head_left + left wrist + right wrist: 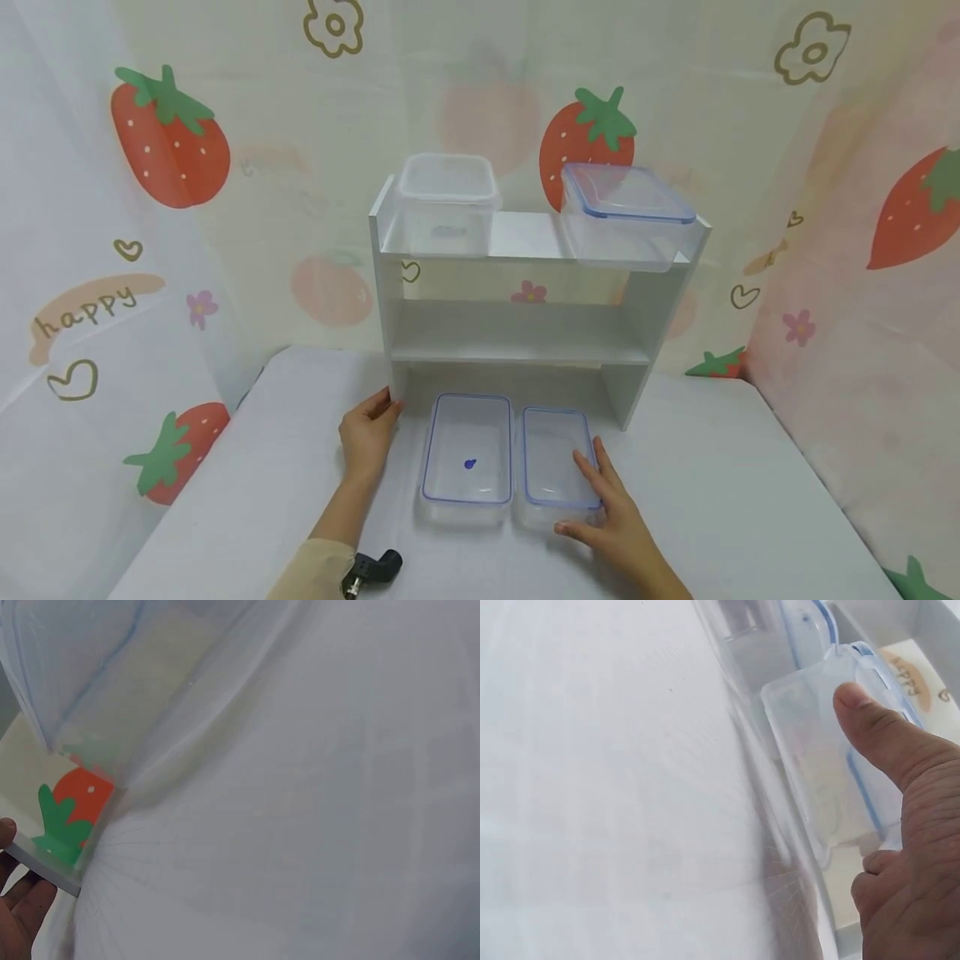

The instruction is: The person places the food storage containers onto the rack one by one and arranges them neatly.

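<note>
My left hand (367,435) grips the lower front edge of the white shelf's (517,342) left side panel. In the left wrist view, the thumb and fingers lie on opposite sides of that white panel edge (46,870). A larger clear food container (468,446) with a blue-rimmed lid stands on the table before the shelf. Right of it is a smaller clear food container (557,458), also blue-rimmed. My right hand (618,525) spreads its fingers at this one's right front corner; in the right wrist view the thumb (877,731) extends straight across the container (802,727).
On the shelf's top sit a frosted container (448,208) at left and a blue-rimmed container (630,217) at right. The white table (720,500) spreads around the shelf. A strawberry-print curtain (300,208) hangs behind. A black device (371,571) is on the left wrist.
</note>
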The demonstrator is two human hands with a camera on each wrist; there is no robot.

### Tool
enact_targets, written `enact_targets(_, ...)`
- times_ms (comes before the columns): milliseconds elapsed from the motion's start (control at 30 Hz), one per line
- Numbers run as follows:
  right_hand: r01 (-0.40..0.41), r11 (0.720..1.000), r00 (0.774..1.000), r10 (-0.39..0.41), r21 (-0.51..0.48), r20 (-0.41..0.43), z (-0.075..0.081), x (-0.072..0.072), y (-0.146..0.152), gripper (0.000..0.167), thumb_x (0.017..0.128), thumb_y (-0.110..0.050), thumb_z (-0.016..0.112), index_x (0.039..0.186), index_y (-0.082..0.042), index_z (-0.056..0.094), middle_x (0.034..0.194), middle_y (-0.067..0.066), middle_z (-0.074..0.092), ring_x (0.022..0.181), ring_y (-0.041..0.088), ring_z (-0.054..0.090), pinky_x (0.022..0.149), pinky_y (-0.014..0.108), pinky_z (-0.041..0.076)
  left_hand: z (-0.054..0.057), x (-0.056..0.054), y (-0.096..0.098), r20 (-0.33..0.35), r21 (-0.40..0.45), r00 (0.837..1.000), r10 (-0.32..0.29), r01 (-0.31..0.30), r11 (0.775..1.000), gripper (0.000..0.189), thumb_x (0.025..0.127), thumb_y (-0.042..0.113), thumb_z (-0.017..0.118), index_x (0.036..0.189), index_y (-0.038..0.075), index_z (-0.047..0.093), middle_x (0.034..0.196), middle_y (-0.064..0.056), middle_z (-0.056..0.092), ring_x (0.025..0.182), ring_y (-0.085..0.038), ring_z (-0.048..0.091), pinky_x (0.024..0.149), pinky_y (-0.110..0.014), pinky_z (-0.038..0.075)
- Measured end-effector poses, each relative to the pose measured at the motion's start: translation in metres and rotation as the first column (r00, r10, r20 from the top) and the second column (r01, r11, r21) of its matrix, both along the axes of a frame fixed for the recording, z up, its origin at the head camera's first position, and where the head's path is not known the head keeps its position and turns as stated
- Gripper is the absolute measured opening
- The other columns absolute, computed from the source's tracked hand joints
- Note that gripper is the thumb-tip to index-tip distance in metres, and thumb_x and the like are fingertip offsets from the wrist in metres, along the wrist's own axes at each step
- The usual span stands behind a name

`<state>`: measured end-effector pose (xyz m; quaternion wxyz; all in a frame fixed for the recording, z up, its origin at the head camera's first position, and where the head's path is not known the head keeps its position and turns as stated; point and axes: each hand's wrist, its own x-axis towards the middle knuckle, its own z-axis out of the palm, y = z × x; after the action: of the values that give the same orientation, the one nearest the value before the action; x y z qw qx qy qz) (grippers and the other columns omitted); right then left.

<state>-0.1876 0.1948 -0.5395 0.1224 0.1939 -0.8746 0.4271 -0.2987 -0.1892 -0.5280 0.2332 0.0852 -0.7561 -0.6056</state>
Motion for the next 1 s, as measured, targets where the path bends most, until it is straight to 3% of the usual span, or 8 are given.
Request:
enact_targets(200,0.018,1.0,1.0,-0.018,0.019,0.004,0.003,0.002,0.003,0.106,0.07,-0.037,0.093,0.159,-0.021,0.038,0.172,0.014,0.009,0.152,0.05,0.019,0.116,0.064,0.025,0.0,0.001,0.0,0.012,-0.007,1.0,0.0,0.0,1.0,0.036,0.092,0.015,0.078,0.125,0.004,0.072,0.119,-0.016,0.074,0.108,-0.029,0.073,0.077,-0.009,0.056)
enact_targets(467,0.029,0.999,1.0,-0.029,0.016,0.01,0.012,0.004,0.008,0.103,0.073,-0.04,0.091,0.16,-0.025,0.037,0.173,0.003,0.006,0.154,0.046,0.017,0.119,0.045,0.024,0.0,0.0,-0.001,0.019,-0.008,1.0,-0.011,0.011,1.0,0.037,0.092,0.016,0.078,0.126,0.004,0.071,0.12,-0.016,0.074,0.109,-0.029,0.073,0.077,-0.008,0.056)
enact_targets(567,0.021,1.0,1.0,-0.021,-0.002,0.019,0.016,0.006,0.011,0.103,0.074,-0.038,0.091,0.16,-0.026,0.036,0.173,0.001,0.005,0.155,0.045,0.016,0.12,0.048,0.024,-0.001,0.0,-0.001,0.019,-0.006,1.0,-0.012,0.012,1.0,0.036,0.092,0.016,0.078,0.125,0.004,0.072,0.12,-0.015,0.074,0.108,-0.028,0.073,0.077,-0.009,0.057)
enact_targets(700,0.023,1.0,0.999,-0.022,-0.016,0.044,0.022,0.008,0.011,0.105,0.073,-0.036,0.092,0.16,-0.029,0.035,0.174,-0.002,0.004,0.156,0.043,0.015,0.116,0.064,0.025,-0.001,0.0,-0.001,0.025,-0.006,1.0,-0.005,0.005,1.0,0.035,0.092,0.016,0.078,0.125,0.005,0.072,0.12,-0.015,0.074,0.109,-0.028,0.073,0.079,-0.011,0.057)
enact_targets(833,0.026,1.0,0.999,-0.025,-0.015,0.041,0.028,0.01,0.011,0.106,0.072,-0.037,0.092,0.16,-0.031,0.035,0.174,-0.003,0.003,0.156,0.043,0.016,0.115,0.064,0.027,0.0,-0.001,0.001,0.027,-0.001,1.0,-0.007,0.007,1.0,0.036,0.092,0.016,0.078,0.126,0.004,0.071,0.12,-0.016,0.074,0.11,-0.03,0.072,0.08,-0.012,0.058)
enact_targets(900,0.013,1.0,0.999,-0.012,-0.014,0.033,0.031,0.011,0.01,0.105,0.073,-0.038,0.092,0.16,-0.03,0.034,0.174,-0.002,0.003,0.155,0.044,0.016,0.116,0.057,0.028,0.0,-0.001,0.001,0.031,0.0,1.0,-0.002,0.002,1.0,0.036,0.092,0.016,0.078,0.126,0.005,0.071,0.12,-0.016,0.074,0.109,-0.03,0.072,0.079,-0.011,0.058)
enact_targets(1000,-0.01,1.0,1.0,0.01,-0.021,0.013,0.037,0.012,0.009,0.104,0.074,-0.037,0.091,0.16,-0.029,0.035,0.174,0.002,0.005,0.155,0.044,0.016,0.118,0.033,0.03,0.0,-0.002,0.001,0.032,0.015,0.999,-0.003,0.003,1.0,0.037,0.092,0.016,0.078,0.126,0.004,0.071,0.121,-0.017,0.074,0.11,-0.03,0.072,0.077,-0.011,0.057)
